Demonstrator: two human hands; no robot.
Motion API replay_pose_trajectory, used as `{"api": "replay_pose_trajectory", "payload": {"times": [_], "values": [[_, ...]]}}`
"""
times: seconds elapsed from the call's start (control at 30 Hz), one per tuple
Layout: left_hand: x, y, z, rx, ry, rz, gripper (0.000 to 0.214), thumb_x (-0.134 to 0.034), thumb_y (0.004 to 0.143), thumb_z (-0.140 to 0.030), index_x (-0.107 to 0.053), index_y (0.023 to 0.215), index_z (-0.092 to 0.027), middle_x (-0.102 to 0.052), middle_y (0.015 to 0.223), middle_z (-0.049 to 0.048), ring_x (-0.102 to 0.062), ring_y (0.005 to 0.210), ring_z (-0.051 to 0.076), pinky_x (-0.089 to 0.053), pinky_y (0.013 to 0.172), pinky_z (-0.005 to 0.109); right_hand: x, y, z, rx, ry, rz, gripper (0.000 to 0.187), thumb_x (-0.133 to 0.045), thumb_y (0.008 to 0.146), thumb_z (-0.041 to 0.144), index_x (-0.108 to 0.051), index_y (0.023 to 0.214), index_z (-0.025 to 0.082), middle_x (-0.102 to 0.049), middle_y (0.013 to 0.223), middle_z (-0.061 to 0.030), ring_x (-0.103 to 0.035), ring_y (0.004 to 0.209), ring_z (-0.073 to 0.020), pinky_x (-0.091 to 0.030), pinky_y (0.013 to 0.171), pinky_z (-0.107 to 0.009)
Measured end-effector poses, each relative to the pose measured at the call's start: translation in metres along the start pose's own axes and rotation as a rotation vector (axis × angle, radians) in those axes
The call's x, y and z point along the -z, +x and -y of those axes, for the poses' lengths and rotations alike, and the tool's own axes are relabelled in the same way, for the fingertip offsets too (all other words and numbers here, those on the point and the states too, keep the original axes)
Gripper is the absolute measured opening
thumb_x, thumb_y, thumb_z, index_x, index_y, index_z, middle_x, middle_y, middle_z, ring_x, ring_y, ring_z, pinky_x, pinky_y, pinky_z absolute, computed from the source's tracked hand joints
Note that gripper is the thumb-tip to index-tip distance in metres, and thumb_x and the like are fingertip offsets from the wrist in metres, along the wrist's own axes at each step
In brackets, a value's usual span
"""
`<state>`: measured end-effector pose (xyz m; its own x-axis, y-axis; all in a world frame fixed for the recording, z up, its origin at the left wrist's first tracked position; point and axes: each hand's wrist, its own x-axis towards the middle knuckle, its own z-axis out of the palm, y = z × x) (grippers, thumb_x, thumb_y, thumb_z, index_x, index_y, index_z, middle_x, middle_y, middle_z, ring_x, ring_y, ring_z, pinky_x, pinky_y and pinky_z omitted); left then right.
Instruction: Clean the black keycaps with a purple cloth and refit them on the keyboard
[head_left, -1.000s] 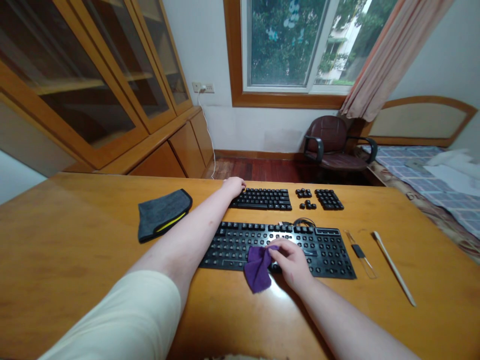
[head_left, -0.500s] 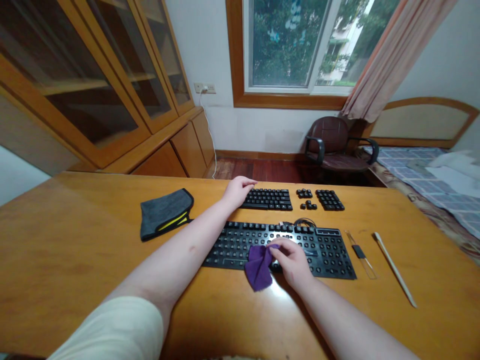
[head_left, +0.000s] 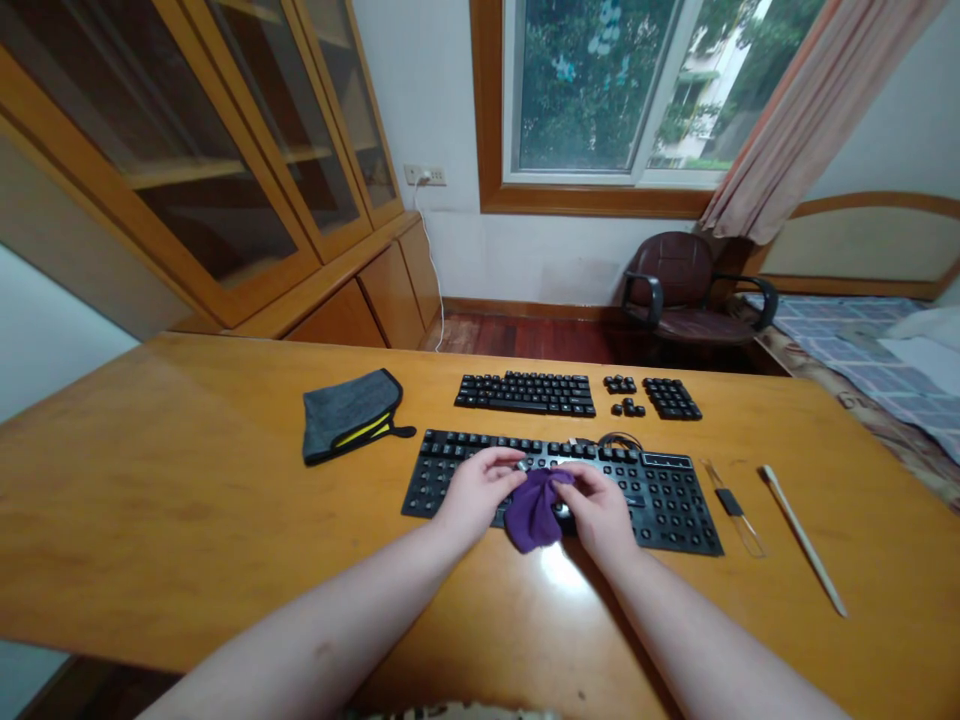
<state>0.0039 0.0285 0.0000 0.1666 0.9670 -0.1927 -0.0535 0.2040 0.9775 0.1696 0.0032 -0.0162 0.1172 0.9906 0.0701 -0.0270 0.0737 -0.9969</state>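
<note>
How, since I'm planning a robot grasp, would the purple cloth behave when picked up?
Probably floppy: the purple cloth bunches and folds where the right hand pinches it. Likely light, as a fingertip pinch seems enough to hold it. It should drape rather than roll, since its lower edge sags off the keyboard onto the table.

grey pouch point(head_left: 349, 427), pale stick point(head_left: 804, 540), brown armchair point(head_left: 679, 295) beyond the desk point(head_left: 187, 480)

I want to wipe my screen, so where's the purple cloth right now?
Head view, low centre: the purple cloth is bunched on the front edge of the near keyboard, held in the right hand, the left hand close on its left.
</note>
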Motion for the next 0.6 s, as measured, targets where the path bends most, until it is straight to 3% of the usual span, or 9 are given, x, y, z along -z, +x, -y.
{"api": "replay_pose_trajectory", "payload": {"times": [0.1, 0.23, 0.4, 0.6], "values": [[0.0013, -0.0055, 0.0033, -0.019, -0.015, -0.058, 0.025, -0.069, 0.059, -0.015, -0.063, 0.083, -0.013, -0.064, 0.069, 0.0018, -0.061, 0.067, 0.013, -0.049, 0.067, 0.024, 0.0009, 0.0007, -0.0042, -0.014, -0.001, -0.034, 0.015, -0.068, 0.065, 0.025, -0.064, 0.077, 0.018, -0.066, 0.071, -0.0022, -0.060, 0.063, -0.0156, -0.050, 0.061, -0.028], [0.0003, -0.0046, 0.0034, -0.020, -0.048, -0.044, 0.024, -0.072, 0.053, -0.014, -0.063, 0.075, -0.014, -0.065, 0.069, 0.0010, -0.061, 0.066, 0.013, -0.049, 0.068, 0.027, 0.0004, 0.0000, -0.0073, -0.005, -0.009, -0.032, 0.018, -0.068, 0.064, 0.027, -0.063, 0.079, 0.017, -0.067, 0.074, -0.0039, -0.062, 0.066, -0.0174, -0.051, 0.064, -0.030], [-0.0039, -0.0047, 0.0069, -0.001, -0.070, 0.001, 0.021, -0.073, 0.051, -0.012, -0.062, 0.069, -0.014, -0.066, 0.068, 0.0009, -0.062, 0.067, 0.014, -0.050, 0.071, 0.029, -0.0004, -0.0022, -0.0030, 0.150, -0.160, 0.050, 0.010, -0.066, 0.067, 0.021, -0.066, 0.078, 0.020, -0.067, 0.082, -0.0053, -0.062, 0.077, -0.0194, -0.050, 0.073, -0.033], [-0.0019, -0.0065, 0.0092, 0.019, -0.015, 0.004, 0.016, -0.072, 0.051, -0.012, -0.065, 0.065, -0.014, -0.068, 0.067, 0.0022, -0.063, 0.067, 0.016, -0.050, 0.071, 0.029, 0.0011, -0.0040, 0.0009, 0.322, -0.315, 0.147, 0.017, -0.066, 0.069, 0.019, -0.070, 0.084, 0.025, -0.068, 0.084, -0.0052, -0.062, 0.081, -0.0200, -0.050, 0.075, -0.036]]}}
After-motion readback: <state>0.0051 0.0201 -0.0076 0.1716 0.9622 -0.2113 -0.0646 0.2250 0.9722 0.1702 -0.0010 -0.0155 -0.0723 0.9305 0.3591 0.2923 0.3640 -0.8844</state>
